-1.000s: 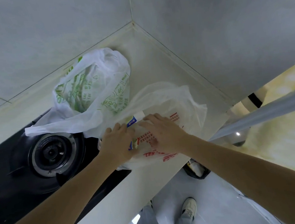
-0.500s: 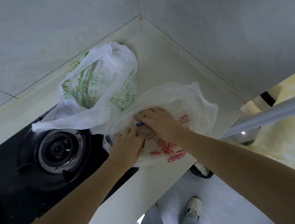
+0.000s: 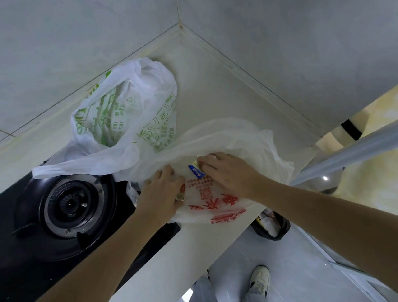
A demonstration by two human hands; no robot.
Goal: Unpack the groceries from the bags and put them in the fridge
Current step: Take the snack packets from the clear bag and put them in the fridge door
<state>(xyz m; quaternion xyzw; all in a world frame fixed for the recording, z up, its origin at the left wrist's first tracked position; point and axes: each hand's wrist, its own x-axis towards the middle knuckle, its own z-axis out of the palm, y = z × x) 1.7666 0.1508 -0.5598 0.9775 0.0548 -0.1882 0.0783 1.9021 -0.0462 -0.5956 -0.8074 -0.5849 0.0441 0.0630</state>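
Red-printed bag [image 3: 223, 197], thin, translucent, crumpled, blue-labelled item [image 3: 196, 171] showing

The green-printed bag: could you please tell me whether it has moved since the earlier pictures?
No. The green-printed bag lies where it did, its handle draped at the far edge of the stove burner, below the wall corner.

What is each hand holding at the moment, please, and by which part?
Both hands grip the red-printed bag: the left hand bunches its near left edge, and the right hand pinches its film over the top end of a blue-labelled package inside.
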